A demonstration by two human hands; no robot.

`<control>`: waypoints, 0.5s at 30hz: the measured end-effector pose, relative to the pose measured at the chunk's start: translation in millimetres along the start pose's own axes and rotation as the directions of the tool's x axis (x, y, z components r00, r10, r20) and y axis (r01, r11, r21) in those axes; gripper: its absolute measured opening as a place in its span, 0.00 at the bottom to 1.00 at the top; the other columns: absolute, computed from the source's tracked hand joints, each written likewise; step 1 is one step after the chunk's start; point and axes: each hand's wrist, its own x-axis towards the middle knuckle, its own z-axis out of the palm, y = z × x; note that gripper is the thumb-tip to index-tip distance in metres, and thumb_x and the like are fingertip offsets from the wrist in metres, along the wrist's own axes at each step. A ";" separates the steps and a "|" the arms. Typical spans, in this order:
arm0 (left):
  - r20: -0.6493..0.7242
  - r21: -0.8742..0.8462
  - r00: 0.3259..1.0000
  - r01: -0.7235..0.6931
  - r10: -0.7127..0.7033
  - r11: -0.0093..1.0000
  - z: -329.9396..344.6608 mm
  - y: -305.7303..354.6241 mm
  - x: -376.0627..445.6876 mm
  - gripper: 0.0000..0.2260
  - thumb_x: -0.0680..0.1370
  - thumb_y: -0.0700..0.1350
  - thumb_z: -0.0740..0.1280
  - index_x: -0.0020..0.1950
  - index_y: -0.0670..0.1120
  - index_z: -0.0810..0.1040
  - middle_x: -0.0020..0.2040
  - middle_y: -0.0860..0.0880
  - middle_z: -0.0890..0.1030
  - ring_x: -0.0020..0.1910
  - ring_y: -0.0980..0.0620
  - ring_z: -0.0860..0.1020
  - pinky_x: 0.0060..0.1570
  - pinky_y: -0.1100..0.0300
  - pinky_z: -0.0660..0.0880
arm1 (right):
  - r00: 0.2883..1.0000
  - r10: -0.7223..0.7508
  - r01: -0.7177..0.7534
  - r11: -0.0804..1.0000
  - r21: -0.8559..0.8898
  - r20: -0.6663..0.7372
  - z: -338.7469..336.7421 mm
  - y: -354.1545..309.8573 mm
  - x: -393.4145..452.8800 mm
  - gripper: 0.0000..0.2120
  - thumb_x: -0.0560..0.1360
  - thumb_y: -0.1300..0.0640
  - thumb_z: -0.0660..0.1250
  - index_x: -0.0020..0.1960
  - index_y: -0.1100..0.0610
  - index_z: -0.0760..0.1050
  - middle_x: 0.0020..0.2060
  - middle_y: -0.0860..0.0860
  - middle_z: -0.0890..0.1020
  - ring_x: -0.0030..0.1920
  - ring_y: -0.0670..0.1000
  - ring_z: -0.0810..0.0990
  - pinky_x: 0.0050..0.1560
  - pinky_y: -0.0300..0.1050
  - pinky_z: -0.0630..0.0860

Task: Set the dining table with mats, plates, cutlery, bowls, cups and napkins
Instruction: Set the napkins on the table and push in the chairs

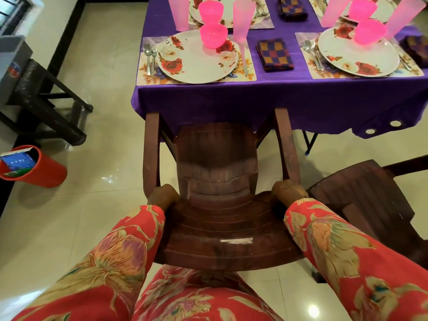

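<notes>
A brown plastic chair (pixel 217 172) stands at the near edge of the purple-clothed table (pixel 278 98). My left hand (pixel 162 196) grips its left arm where it meets the backrest, and my right hand (pixel 288 191) grips the right arm the same way. On the table the near-left setting has a floral mat (pixel 143 77), a floral plate (pixel 196 63), a pink bowl (pixel 213 35), a pink cup (pixel 242 19) and cutlery (pixel 150 56). A checked napkin (pixel 275 55) lies between it and the near-right plate (pixel 357 55).
A second brown chair (pixel 361 193) stands close at the right. A red bin (pixel 41 172) sits on the tiled floor at the left, with a dark bench (pixel 51 98) behind it. More settings fill the far side of the table.
</notes>
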 end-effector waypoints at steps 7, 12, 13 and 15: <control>-0.008 -0.201 1.000 0.018 -0.020 0.979 0.4 14.9 -11.4 0.19 0.78 0.48 0.62 0.65 0.38 0.71 0.66 0.39 0.73 0.65 0.38 0.71 0.64 0.50 0.69 | 0.999 -0.031 0.030 0.999 -0.021 -0.016 0.4 -4.2 -21.9 0.22 0.75 0.49 0.64 0.67 0.56 0.70 0.64 0.55 0.72 0.65 0.61 0.71 0.64 0.61 0.69; 0.003 -0.320 0.999 -0.033 0.036 0.947 0.0 28.9 -18.7 0.19 0.77 0.47 0.64 0.65 0.40 0.72 0.67 0.39 0.73 0.65 0.39 0.72 0.62 0.54 0.69 | 0.994 -0.102 0.102 0.995 0.006 -0.029 -5.5 -6.9 -32.3 0.22 0.76 0.49 0.64 0.67 0.56 0.70 0.65 0.55 0.72 0.65 0.58 0.72 0.63 0.55 0.70; -0.007 -0.350 0.999 -0.042 0.042 0.936 -2.0 32.9 -19.5 0.19 0.76 0.47 0.63 0.65 0.40 0.73 0.66 0.39 0.73 0.64 0.39 0.72 0.61 0.54 0.69 | 0.992 -0.122 0.123 0.992 0.013 -0.035 -6.3 -8.9 -32.2 0.21 0.76 0.49 0.64 0.66 0.56 0.71 0.65 0.55 0.73 0.64 0.58 0.73 0.62 0.54 0.70; -0.038 -0.417 0.998 -0.061 0.050 0.907 -6.5 45.2 -22.8 0.19 0.77 0.46 0.63 0.65 0.38 0.73 0.66 0.38 0.73 0.64 0.38 0.72 0.61 0.54 0.69 | 0.988 -0.143 0.145 0.989 0.020 -0.062 -8.7 -10.1 -33.6 0.21 0.76 0.49 0.64 0.66 0.56 0.71 0.64 0.54 0.73 0.64 0.57 0.73 0.61 0.52 0.70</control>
